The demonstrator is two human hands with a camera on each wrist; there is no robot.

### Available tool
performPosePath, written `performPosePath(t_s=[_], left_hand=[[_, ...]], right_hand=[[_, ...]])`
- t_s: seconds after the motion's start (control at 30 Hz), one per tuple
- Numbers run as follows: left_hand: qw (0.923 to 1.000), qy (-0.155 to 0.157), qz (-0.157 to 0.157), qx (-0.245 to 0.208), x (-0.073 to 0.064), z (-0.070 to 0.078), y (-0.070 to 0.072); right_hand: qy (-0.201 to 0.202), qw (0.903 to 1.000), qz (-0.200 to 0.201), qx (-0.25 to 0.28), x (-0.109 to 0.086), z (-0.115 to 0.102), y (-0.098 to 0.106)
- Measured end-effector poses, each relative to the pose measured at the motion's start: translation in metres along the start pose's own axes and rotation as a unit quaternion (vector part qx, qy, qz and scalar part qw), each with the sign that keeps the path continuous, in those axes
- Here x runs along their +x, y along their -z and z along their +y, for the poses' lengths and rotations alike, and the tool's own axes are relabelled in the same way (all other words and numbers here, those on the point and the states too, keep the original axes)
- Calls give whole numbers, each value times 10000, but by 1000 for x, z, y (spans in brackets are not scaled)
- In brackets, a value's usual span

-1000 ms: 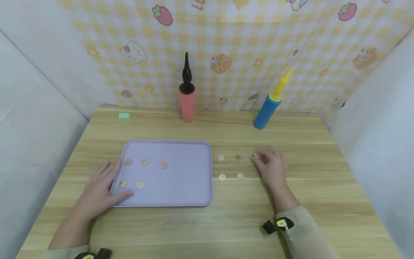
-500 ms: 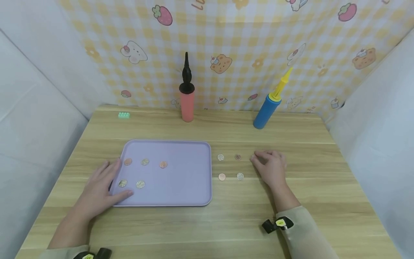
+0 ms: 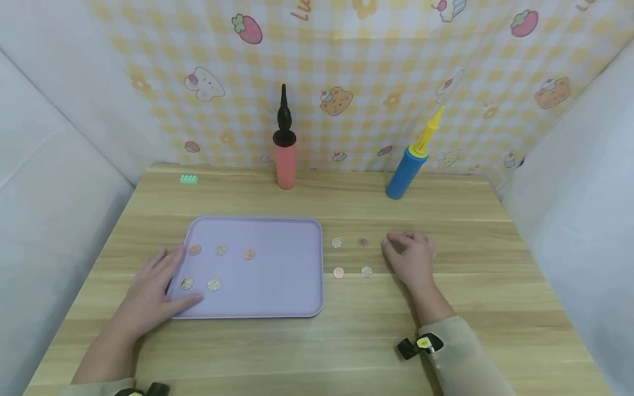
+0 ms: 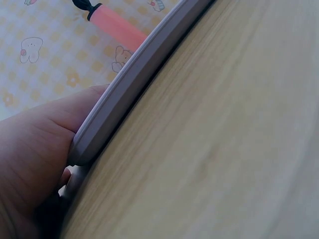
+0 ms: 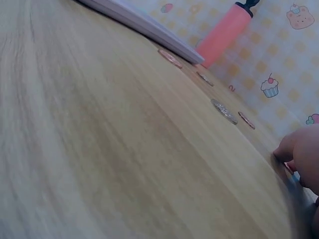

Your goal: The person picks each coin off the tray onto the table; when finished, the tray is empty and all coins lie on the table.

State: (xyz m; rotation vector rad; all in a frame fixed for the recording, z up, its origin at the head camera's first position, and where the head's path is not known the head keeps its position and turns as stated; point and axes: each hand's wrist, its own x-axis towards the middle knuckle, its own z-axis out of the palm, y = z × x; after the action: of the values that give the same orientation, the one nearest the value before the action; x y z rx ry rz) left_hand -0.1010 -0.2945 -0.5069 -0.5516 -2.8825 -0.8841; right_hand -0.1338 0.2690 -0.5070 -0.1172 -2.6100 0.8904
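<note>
My left hand [image 3: 156,283] rests on the left end of a lilac tray [image 3: 287,300], fingers stretched along its side and thumb over the front rim. Inside the tray lie several coins, including a copper coin [image 3: 249,254] and a silvery coin [image 3: 214,284]. On the table to the right, my right hand [image 3: 413,256] has thumb and forefinger together around a coin [image 3: 384,240] that is mostly hidden by the fingertips. Between tray and right hand, several coins lie in two rows, among them a silvery coin [image 3: 366,271] and a copper coin [image 3: 339,273].
A pink balloon pump [image 3: 285,165] with a black nozzle stands behind the tray. A blue and yellow pump [image 3: 407,173] leans at the back right. A small mint-green toy brick [image 3: 189,179] sits at the back left. Checkered cloth hangs behind the wooden table [image 3: 277,357].
The coin in my right fingertips, plainer to see a second ago, is now mostly covered by them. My left hand stays on the tray. The head view has shifted slightly.
</note>
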Motion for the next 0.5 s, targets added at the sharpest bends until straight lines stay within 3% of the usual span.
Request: performPosePath(t_s=[0.13, 0.23, 0.37, 0.5], left_hand=[[10000, 20, -1, -12, -1, -1, -2], [10000, 16, 34, -20, -1, -1, -3], [9999, 41, 94, -39, -1, -2, -3], [9999, 47, 103, -73, 0, -2, -3]], right_hand=[[165, 9997, 203, -36, -1, 0, -4], [535, 9970, 549, 55, 2, -2, -8], [1235, 9866, 1011, 322, 6, -12, -18], [1755, 9760, 1190, 489, 7, -27, -30]])
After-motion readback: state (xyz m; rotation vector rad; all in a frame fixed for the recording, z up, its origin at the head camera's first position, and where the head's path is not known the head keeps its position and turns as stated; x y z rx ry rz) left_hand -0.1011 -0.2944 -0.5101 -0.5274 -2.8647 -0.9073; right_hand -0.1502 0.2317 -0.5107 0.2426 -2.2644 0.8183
